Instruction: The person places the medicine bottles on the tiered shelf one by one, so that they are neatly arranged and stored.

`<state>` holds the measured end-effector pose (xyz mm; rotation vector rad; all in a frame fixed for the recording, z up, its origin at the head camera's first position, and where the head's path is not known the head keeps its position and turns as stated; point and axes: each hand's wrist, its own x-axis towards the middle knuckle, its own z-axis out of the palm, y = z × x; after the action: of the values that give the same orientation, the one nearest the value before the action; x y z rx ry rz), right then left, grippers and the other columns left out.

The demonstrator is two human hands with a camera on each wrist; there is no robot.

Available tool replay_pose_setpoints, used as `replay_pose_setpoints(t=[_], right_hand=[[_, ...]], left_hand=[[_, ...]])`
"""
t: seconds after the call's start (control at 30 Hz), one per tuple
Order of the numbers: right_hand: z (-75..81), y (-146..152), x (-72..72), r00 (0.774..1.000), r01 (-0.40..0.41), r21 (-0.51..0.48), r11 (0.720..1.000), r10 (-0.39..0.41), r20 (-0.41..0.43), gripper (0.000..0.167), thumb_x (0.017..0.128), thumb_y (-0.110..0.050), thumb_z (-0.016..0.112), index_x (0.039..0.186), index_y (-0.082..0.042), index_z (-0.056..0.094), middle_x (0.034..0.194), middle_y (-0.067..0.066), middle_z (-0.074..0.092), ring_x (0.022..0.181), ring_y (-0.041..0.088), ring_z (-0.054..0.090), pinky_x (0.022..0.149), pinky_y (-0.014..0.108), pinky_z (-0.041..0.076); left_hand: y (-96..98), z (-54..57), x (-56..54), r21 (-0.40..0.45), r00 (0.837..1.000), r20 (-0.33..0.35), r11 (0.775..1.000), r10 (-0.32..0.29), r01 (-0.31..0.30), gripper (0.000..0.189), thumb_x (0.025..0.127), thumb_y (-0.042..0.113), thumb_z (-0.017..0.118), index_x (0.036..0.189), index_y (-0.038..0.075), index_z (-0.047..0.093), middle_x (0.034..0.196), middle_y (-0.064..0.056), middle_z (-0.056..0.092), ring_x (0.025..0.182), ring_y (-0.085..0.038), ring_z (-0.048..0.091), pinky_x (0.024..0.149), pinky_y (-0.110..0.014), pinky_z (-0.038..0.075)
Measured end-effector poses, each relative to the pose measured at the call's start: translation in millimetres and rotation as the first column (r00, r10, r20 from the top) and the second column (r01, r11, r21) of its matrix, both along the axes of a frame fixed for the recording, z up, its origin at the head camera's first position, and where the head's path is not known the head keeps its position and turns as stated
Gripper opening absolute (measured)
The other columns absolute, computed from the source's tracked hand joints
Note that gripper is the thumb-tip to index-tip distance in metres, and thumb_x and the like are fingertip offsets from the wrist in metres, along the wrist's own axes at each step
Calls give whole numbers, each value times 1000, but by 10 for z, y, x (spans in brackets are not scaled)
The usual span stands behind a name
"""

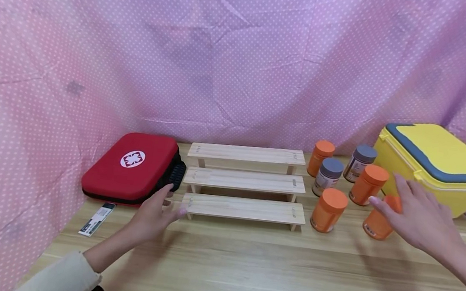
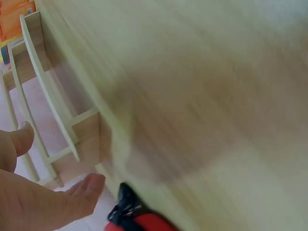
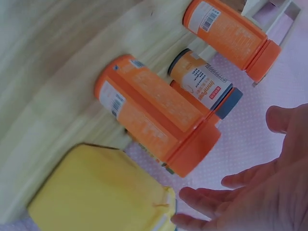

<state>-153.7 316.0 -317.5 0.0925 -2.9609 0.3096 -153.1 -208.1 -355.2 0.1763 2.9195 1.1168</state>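
Orange bottle (image 1: 377,223) stands near the outstretched right fingers (image 3: 198,199)

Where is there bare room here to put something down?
The table in front of the wooden rack, between left hand and right hand, is bare; so are the rack's three boards. Right of the rack is crowded: six bottles cluster beside the yellow box.
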Motion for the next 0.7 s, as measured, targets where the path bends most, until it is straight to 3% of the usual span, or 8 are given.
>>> replay_pose_setpoints(t=[0.27, 0.33, 0.4, 0.47, 0.53, 0.63, 0.7], right_hand=[[-93, 133, 17, 992, -26, -200, 979, 50, 116, 100, 90, -47, 62, 143, 19, 9, 131, 50, 27, 116, 63, 30, 87, 78, 31], [-122, 152, 21, 990, -35, -236, 971, 65, 123, 90, 91, -43, 64, 140, 18, 21, 123, 44, 41, 107, 57, 43, 82, 68, 45], [-150, 162, 29, 990, -51, -269, 962, 84, 113, 73, 92, -38, 64, 132, 15, 34, 111, 34, 53, 92, 44, 52, 71, 50, 54], [-183, 173, 38, 992, -71, -289, 955, 97, 76, 55, 92, -32, 65, 121, 10, 43, 97, 21, 57, 79, 28, 53, 59, 32, 50], [-212, 184, 48, 994, -80, -309, 948, 101, 52, 45, 93, -27, 64, 116, 7, 45, 93, 15, 58, 75, 20, 51, 54, 24, 44], [-253, 211, 60, 996, -67, -326, 943, 84, 38, 44, 95, -25, 62, 120, 8, 45, 95, 19, 58, 76, 22, 53, 55, 23, 43], [-280, 227, 63, 996, -50, -347, 936, 72, 52, 48, 96, -26, 60, 125, 9, 42, 101, 24, 58, 82, 30, 54, 58, 22, 43]], left_hand=[[20, -145, -59, 171, 998, 36, 984, 42, -48, 68, 83, 11, 76, 139, -6, 41, 120, -23, 59, 107, -36, 61, 86, -41, 57], [28, -176, -82, 212, 997, 61, 975, 49, -61, 67, 83, 8, 75, 139, -6, 42, 118, -24, 60, 106, -35, 62, 83, -38, 58], [34, -201, -103, 244, 995, 86, 968, 47, -67, 66, 82, 5, 75, 139, -6, 42, 118, -25, 59, 105, -36, 62, 83, -37, 58], [37, -222, -122, 256, 993, 106, 964, 41, -67, 67, 83, 4, 74, 140, -5, 41, 118, -25, 59, 105, -36, 62, 82, -37, 58], [39, -237, -137, 269, 992, 124, 961, 33, -65, 67, 83, 3, 73, 142, -4, 40, 118, -25, 58, 104, -35, 62, 82, -35, 58], [36, -272, -158, 321, 990, 139, 946, 2, -47, 67, 83, -1, 71, 141, -7, 39, 117, -27, 59, 102, -34, 63, 80, -28, 57], [35, -298, -168, 370, 990, 140, 928, -22, -32, 65, 83, -7, 69, 140, -10, 38, 116, -30, 60, 100, -33, 64, 79, -23, 56]])
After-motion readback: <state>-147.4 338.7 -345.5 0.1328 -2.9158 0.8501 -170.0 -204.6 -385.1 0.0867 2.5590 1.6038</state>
